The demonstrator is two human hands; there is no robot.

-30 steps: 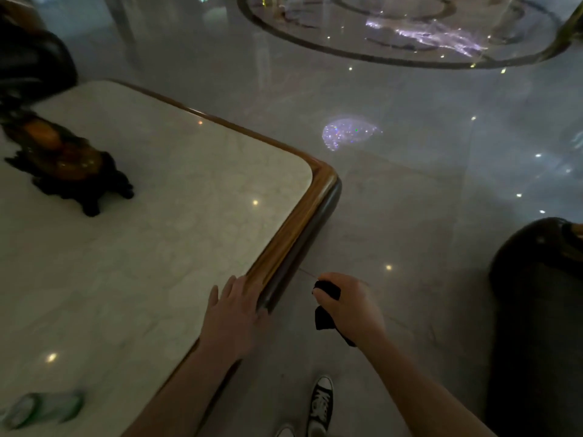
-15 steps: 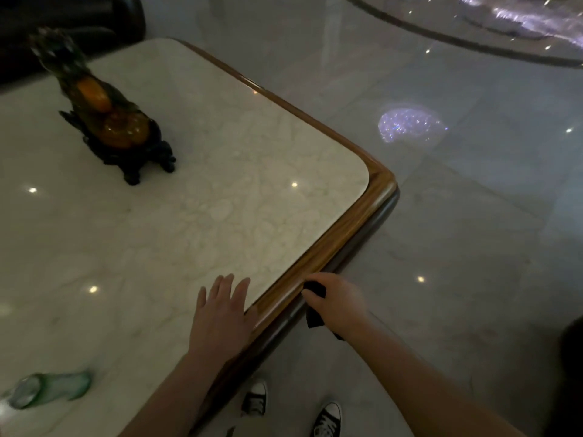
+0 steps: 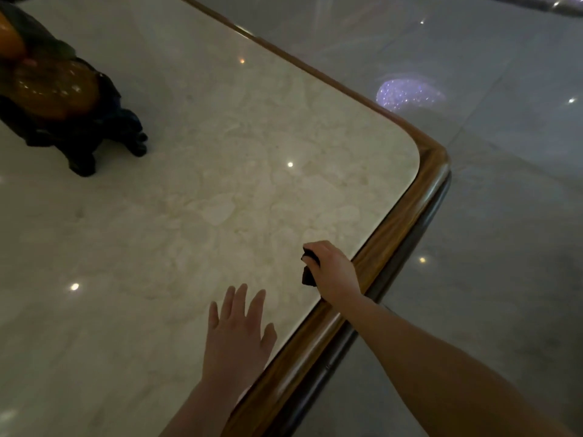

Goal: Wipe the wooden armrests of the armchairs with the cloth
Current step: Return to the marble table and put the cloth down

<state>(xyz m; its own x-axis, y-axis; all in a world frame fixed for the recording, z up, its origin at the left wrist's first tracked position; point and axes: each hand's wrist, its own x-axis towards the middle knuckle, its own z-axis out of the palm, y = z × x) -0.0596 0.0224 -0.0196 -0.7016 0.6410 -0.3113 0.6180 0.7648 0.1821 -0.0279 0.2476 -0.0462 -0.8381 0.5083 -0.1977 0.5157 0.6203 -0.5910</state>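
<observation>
The right hand (image 3: 334, 271) is closed around a dark cloth (image 3: 309, 266), with the fingers curled over it and a bunched fold showing at the thumb side and below the knuckles. The hand is positioned over the marble top, just inside the wooden edge of the table (image 3: 391, 231). Whether the cloth touches the marble cannot be determined.

The left hand (image 3: 236, 339) is open, fingers spread and extended, palm down over the marble, near the right hand and toward the person. It holds nothing. Contact with the surface cannot be confirmed.

Handling, as a judgement: the cloth appears light, soft and limp. It will fold and slip within the palm unless gathered into a pad. Grip it bunched in the fist with a flat face left exposed for wiping. It is not fragile.

Farther out, away from both hands and to their left, a dark ornament (image 3: 63, 99) with amber parts stands on the marble. Beyond the wooden edge lies a polished floor (image 3: 504, 216). No armchair or armrest is visible.
</observation>
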